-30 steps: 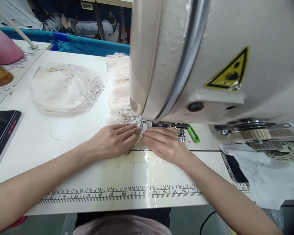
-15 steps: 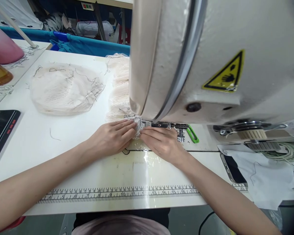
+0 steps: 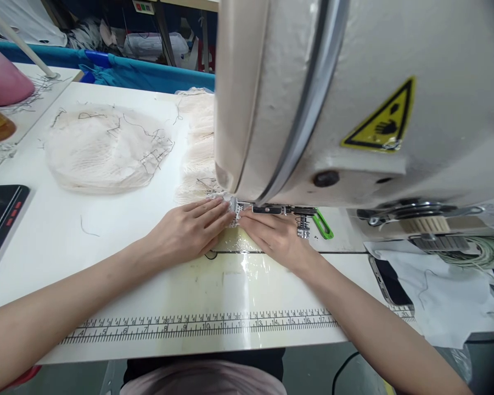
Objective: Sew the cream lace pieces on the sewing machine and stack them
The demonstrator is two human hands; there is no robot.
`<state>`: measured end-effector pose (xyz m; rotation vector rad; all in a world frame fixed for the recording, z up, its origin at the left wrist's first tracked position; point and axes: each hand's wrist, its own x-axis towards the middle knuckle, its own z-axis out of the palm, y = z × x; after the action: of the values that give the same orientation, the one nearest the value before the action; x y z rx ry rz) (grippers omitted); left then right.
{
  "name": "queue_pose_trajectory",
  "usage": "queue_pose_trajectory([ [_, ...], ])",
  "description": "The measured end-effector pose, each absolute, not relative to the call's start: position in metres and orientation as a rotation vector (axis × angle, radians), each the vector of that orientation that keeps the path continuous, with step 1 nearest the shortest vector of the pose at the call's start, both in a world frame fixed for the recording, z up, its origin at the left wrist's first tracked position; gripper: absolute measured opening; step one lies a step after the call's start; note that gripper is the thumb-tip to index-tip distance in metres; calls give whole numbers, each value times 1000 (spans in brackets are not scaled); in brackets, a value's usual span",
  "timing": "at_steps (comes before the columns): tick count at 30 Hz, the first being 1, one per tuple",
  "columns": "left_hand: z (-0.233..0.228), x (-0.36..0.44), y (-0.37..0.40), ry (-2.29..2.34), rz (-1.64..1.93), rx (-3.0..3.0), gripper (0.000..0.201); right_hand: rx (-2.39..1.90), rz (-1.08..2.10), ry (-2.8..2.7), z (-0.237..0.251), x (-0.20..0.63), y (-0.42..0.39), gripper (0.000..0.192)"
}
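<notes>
My left hand (image 3: 189, 230) lies flat on the white table, fingers pressing a small piece of white lace (image 3: 233, 211) right at the sewing machine's presser foot. My right hand (image 3: 278, 237) rests beside it, fingertips pinching the same lace from the right. The large cream sewing machine (image 3: 354, 99) hangs over both hands and hides the needle. Behind the lace, a strip of cream mesh pieces (image 3: 197, 148) runs away from the machine.
A pile of cream mesh caps (image 3: 102, 148) with loose dark threads lies at the left. A dark tablet (image 3: 0, 216) sits at the left edge, a phone (image 3: 389, 282) on white cloth at the right. A printed ruler (image 3: 201, 323) runs along the table's front edge.
Both hands have slid the lace slightly farther under the machine, and less of it shows between the fingers. The view has shifted a little.
</notes>
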<state>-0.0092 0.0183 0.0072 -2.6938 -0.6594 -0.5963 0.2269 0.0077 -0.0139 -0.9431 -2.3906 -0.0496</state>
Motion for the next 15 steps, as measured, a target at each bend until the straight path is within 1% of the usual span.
queue_pose_trajectory([
  [2, 6, -9, 18, -659, -581, -2682, 31, -921, -114, -2346, -11, 226, 9, 20],
  [8, 6, -10, 18, -646, -563, -2682, 32, -1005, -26, -2396, 2, 224, 11, 20],
  [12, 6, -9, 18, -635, -551, -2700, 33, -1055, 17, -2342, -12, 228, 14, 21],
  [15, 6, -9, 18, -635, -547, -2713, 34, -1070, -12, -2323, -22, 230, 16, 20],
])
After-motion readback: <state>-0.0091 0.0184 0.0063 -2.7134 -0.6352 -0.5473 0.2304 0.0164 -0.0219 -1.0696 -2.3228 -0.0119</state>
